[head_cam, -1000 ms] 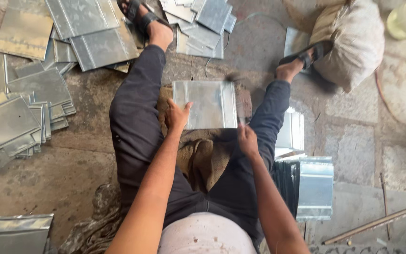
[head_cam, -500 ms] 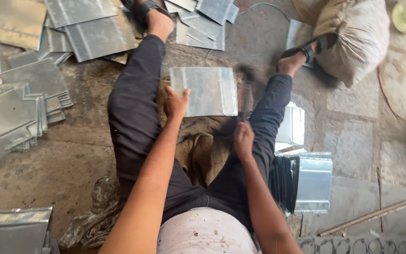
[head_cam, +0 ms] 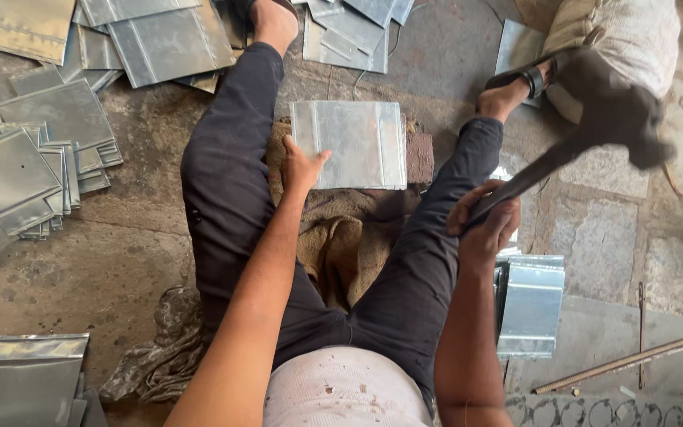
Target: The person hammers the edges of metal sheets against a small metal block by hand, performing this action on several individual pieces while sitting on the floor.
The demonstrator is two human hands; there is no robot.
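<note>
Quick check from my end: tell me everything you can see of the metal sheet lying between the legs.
The metal sheet is a flat, roughly rectangular piece of dull silvery metal with folded strips along its left and right edges. It lies flat on a brown block over sacking, between the person's legs. The left hand presses its lower left corner. The right hand holds a dark hammer raised off to the right, clear of it.

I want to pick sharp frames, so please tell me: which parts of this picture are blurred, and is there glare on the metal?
In the head view, the mallet in the right hand is smeared by motion; the left hand and the metal sheet it steadies are sharp. The sheet shows soft daylight sheen, no harsh glare; shadows are faint.
</note>
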